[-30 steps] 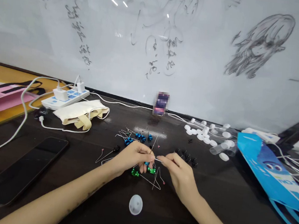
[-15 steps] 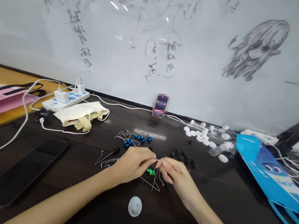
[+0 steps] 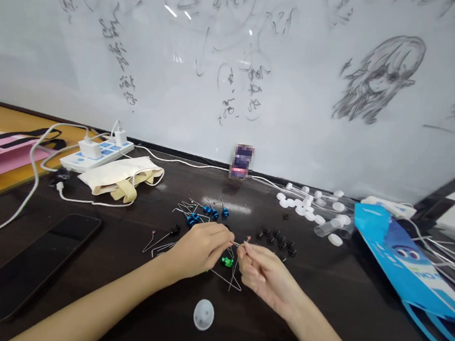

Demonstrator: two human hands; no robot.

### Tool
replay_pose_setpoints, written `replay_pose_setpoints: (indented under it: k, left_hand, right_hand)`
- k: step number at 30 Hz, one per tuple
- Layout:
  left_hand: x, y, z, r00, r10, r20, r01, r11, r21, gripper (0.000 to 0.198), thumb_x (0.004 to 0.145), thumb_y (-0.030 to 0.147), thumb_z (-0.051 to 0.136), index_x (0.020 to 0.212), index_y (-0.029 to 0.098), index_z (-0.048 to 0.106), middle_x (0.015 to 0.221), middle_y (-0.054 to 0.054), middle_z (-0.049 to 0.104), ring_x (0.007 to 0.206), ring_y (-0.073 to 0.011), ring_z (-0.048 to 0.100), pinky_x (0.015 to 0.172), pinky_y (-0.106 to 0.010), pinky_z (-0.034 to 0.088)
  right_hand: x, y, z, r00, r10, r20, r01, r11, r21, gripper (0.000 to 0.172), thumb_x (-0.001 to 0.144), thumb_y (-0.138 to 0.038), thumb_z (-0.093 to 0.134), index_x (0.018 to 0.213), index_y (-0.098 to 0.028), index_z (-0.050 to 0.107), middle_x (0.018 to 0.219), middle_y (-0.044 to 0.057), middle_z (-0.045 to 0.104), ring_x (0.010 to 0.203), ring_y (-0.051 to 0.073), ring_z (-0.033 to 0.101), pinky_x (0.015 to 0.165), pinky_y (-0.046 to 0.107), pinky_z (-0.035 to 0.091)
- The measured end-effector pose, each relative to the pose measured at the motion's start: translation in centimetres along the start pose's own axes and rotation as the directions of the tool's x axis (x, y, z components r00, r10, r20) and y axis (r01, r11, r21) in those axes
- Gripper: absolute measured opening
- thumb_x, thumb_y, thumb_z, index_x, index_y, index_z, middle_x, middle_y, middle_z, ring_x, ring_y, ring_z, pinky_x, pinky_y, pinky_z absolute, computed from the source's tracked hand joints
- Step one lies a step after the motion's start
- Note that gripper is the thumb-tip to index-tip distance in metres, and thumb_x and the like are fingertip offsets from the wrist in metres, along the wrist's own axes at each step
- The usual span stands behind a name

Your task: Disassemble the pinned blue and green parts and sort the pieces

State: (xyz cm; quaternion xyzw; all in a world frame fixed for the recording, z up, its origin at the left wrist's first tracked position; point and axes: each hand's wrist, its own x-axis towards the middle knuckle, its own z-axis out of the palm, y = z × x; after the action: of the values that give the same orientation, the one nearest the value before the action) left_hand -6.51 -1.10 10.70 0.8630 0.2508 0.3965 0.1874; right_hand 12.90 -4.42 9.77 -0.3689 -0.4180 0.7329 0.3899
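Note:
In the middle of the dark table my left hand point(image 3: 202, 248) pinches one part of a thin metal wire point(image 3: 236, 243). My right hand point(image 3: 265, 276) pinches the same wire a little to the right, and a small pinkish tip rises above those fingers. Just beneath, a shiny green metal piece point(image 3: 226, 261) is surrounded by bent wires point(image 3: 224, 281); whether it is joined to them I cannot tell. Nearer to me stands a small translucent cup point(image 3: 203, 314) with dark bits inside. Behind my left hand are several blue metal pieces point(image 3: 193, 219) with bent wires.
Small black parts point(image 3: 281, 241) lie beyond my right hand. Clear tubes and white caps point(image 3: 308, 211) are scattered behind them. A blue bag point(image 3: 405, 260) lies right; a black phone point(image 3: 30, 264), cream pouch point(image 3: 119, 175) and power strip point(image 3: 94, 156) are left. A whiteboard point(image 3: 177, 105) stands behind.
My right hand has turned slightly and its fingers have curled in, so a pinkish wire tip now shows above them. The whole view has shifted a little.

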Motion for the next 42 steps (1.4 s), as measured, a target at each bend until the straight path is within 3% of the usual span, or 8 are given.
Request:
replay_pose_setpoints:
  k: [3, 8, 10, 14, 25, 30, 37, 42]
  left_hand:
    - [0.2, -0.2, 0.2, 0.973, -0.226, 0.050, 0.231, 0.955, -0.184, 0.022, 0.089, 0.025, 0.047, 0.082, 0.014, 0.065, 0.079, -0.006, 0.066, 0.072, -0.0165, 0.061, 0.070, -0.029, 0.047]
    - [0.7, -0.9, -0.4, 0.792, -0.458, 0.404, 0.586, 0.384, -0.713, 0.024, 0.083, 0.031, 0.058, 0.070, 0.011, 0.062, 0.070, -0.004, 0.063, 0.052, -0.0076, 0.053, 0.051, -0.019, 0.043]
    - [0.7, -1.1, -0.9, 0.789, -0.455, 0.413, 0.574, 0.306, -0.759, 0.022, 0.082, 0.029, 0.059, 0.070, 0.011, 0.063, 0.071, -0.003, 0.063, 0.053, -0.0056, 0.052, 0.050, -0.016, 0.041]
    - [0.6, -0.9, -2.0, 0.757, -0.323, 0.568, 0.653, 0.402, -0.642, 0.019, 0.080, 0.030, 0.062, 0.075, 0.013, 0.068, 0.064, -0.001, 0.062, 0.047, -0.0053, 0.052, 0.044, -0.014, 0.040]
    - [-0.4, -1.1, -1.1, 0.397, -0.076, 0.915, 0.721, 0.642, -0.260, 0.015, 0.074, 0.024, 0.067, 0.084, 0.016, 0.074, 0.058, 0.000, 0.064, 0.039, -0.0092, 0.056, 0.038, -0.017, 0.047]
    - [-0.3, -1.2, -1.6, 0.436, -0.094, 0.895, 0.725, 0.625, -0.288, 0.018, 0.076, 0.030, 0.065, 0.084, 0.016, 0.072, 0.063, -0.002, 0.065, 0.040, -0.0103, 0.057, 0.039, -0.019, 0.047]
    - [0.5, -2.3, -1.2, 0.748, -0.474, 0.465, 0.608, 0.770, -0.192, 0.029, 0.086, 0.031, 0.040, 0.069, 0.016, 0.058, 0.056, 0.003, 0.051, 0.042, -0.0085, 0.046, 0.042, -0.020, 0.036]
    - [0.2, -2.6, -0.8, 0.824, -0.459, 0.332, 0.503, 0.862, -0.055, 0.034, 0.085, 0.037, 0.046, 0.061, 0.017, 0.058, 0.059, 0.001, 0.054, 0.059, -0.0138, 0.050, 0.060, -0.025, 0.035]
  right_hand:
    - [-0.2, 0.2, 0.3, 0.963, -0.264, -0.047, 0.227, 0.896, -0.382, 0.029, 0.093, -0.037, 0.049, 0.087, -0.014, 0.065, 0.056, -0.004, 0.037, 0.047, 0.008, 0.028, 0.047, 0.021, 0.027]
    - [-0.8, -0.4, -0.9, 0.633, -0.703, 0.325, 0.481, 0.028, -0.876, 0.026, 0.093, -0.018, 0.043, 0.101, -0.020, 0.068, 0.085, 0.008, 0.060, 0.076, 0.018, 0.053, 0.068, 0.031, 0.041]
    - [-0.9, -0.8, -1.8, 0.524, -0.782, 0.338, 0.442, -0.089, -0.892, 0.028, 0.092, -0.013, 0.043, 0.105, -0.020, 0.067, 0.085, 0.008, 0.061, 0.077, 0.019, 0.055, 0.069, 0.031, 0.042]
    - [0.0, -0.8, -3.2, 0.467, -0.877, 0.109, 0.341, 0.065, -0.938, 0.024, 0.094, -0.017, 0.043, 0.100, -0.019, 0.066, 0.075, 0.004, 0.057, 0.070, 0.017, 0.054, 0.066, 0.030, 0.041]
    - [2.1, 0.5, -4.5, 0.564, -0.821, -0.086, 0.347, 0.330, -0.878, 0.025, 0.094, -0.028, 0.045, 0.089, -0.019, 0.068, 0.072, 0.001, 0.053, 0.070, 0.017, 0.052, 0.067, 0.028, 0.037]
    - [2.0, 0.7, -4.4, 0.588, -0.806, -0.068, 0.363, 0.339, -0.868, 0.024, 0.094, -0.028, 0.046, 0.086, -0.019, 0.067, 0.072, 0.001, 0.053, 0.071, 0.017, 0.052, 0.067, 0.027, 0.037]
    - [2.3, 0.9, -4.6, 0.610, -0.785, -0.106, 0.357, 0.391, -0.848, 0.024, 0.094, -0.029, 0.046, 0.084, -0.019, 0.066, 0.072, 0.001, 0.051, 0.069, 0.016, 0.051, 0.065, 0.027, 0.036]
    - [2.5, 1.1, -4.9, 0.634, -0.757, -0.161, 0.341, 0.461, -0.819, 0.024, 0.094, -0.032, 0.046, 0.084, -0.020, 0.065, 0.071, 0.000, 0.049, 0.069, 0.016, 0.050, 0.061, 0.026, 0.035]
